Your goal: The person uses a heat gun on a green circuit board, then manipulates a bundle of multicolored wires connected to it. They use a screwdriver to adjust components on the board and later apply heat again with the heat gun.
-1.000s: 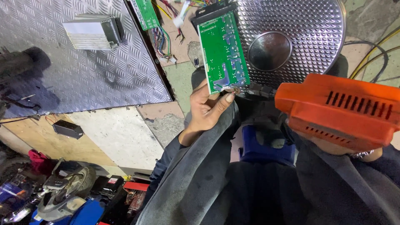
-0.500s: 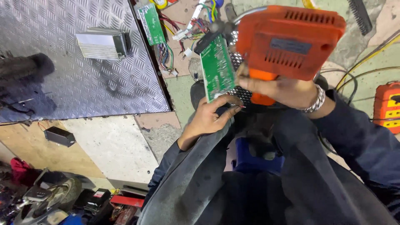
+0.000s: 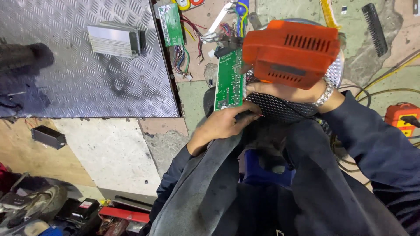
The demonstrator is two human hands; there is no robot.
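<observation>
From the head view we see our left hand (image 3: 227,124) closed on the near end of a green board (image 3: 229,79), which stands on edge over our lap, its far end running up toward a tangle of wires (image 3: 186,57). Our right hand (image 3: 284,91) grips an orange tool (image 3: 291,52) (a silver bracelet (image 3: 326,92) shows at the wrist), and the tool sits just right of the board, touching or nearly touching it. Under the tool lies a round perforated metal disc (image 3: 280,107), mostly hidden. To the far left a steel tread plate (image 3: 87,83) carries a ribbed silver box (image 3: 116,40). A second green board (image 3: 170,25) lies beside the plate's right edge. A small black box (image 3: 48,137) rests on the floor at left, and an orange device (image 3: 402,119) sits at the right edge.
</observation>
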